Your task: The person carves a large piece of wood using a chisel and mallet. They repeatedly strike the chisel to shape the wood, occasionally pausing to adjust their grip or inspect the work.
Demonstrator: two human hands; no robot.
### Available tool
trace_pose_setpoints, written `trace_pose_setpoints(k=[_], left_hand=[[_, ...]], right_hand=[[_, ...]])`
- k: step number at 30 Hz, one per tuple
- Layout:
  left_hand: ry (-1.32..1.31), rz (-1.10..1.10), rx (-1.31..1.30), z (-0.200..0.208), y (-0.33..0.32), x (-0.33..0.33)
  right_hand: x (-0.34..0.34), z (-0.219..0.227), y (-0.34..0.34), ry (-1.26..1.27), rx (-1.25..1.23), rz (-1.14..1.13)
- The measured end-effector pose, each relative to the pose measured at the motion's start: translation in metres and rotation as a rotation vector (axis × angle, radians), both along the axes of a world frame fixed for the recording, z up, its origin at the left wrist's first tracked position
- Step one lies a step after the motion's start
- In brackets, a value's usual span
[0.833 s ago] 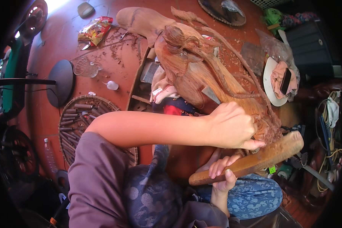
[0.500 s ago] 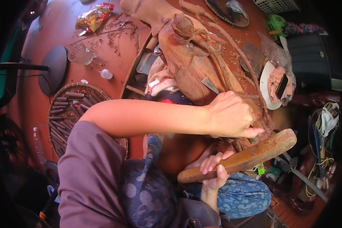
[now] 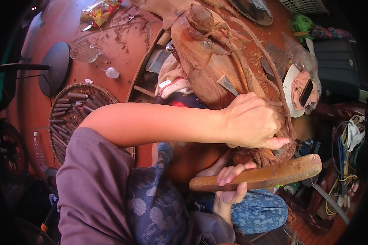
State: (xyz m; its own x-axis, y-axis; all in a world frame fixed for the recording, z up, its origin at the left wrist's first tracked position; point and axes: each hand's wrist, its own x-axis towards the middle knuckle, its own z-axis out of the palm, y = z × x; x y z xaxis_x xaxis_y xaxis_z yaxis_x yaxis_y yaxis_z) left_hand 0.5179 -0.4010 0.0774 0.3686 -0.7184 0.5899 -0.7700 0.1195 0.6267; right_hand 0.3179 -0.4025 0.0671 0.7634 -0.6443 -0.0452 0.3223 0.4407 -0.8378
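Observation:
A carved reddish-brown wooden figure point(image 3: 200, 65), with a rounded knob and stringy, root-like strands, lies in front of me. My left hand point(image 3: 253, 120) is closed in a fist over it, around a chisel whose flat metal blade point(image 3: 227, 85) pokes out on the far side and points at the wood. Most of the chisel's handle is hidden in the fist. Lower down, my right hand point(image 3: 232, 181) grips a long, club-shaped wooden mallet point(image 3: 282, 171) near its left end. The mallet's thick right end sits just below my left fist, apart from it.
A round woven tray point(image 3: 51, 132) full of chisels with brown handles is at left. Beyond it stand a glass mug point(image 3: 85, 51) and a small white bottle point(image 3: 111, 72). Pink cloth point(image 3: 173, 79) lies beside the carving. A white hat point(image 3: 290, 87) holding a phone point(image 3: 306, 93) is at right.
The mallet's right end has swung down, away from my left fist, so the mallet lies flatter. My left fist has shifted slightly to the right. The whole view has moved a little.

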Motion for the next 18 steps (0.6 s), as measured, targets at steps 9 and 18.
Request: trace_pose_setpoints(k=[9, 18], left_hand=[[0.116, -0.034, 0.156, 0.005, 0.004, 0.005], [0.032, 0.04, 0.018, -0.002, 0.002, 0.004]], right_hand=[[-0.004, 0.004, 0.007, 0.251, -0.026, -0.004], [-0.008, -0.002, 0.01, 0.263, 0.043, 0.015]])
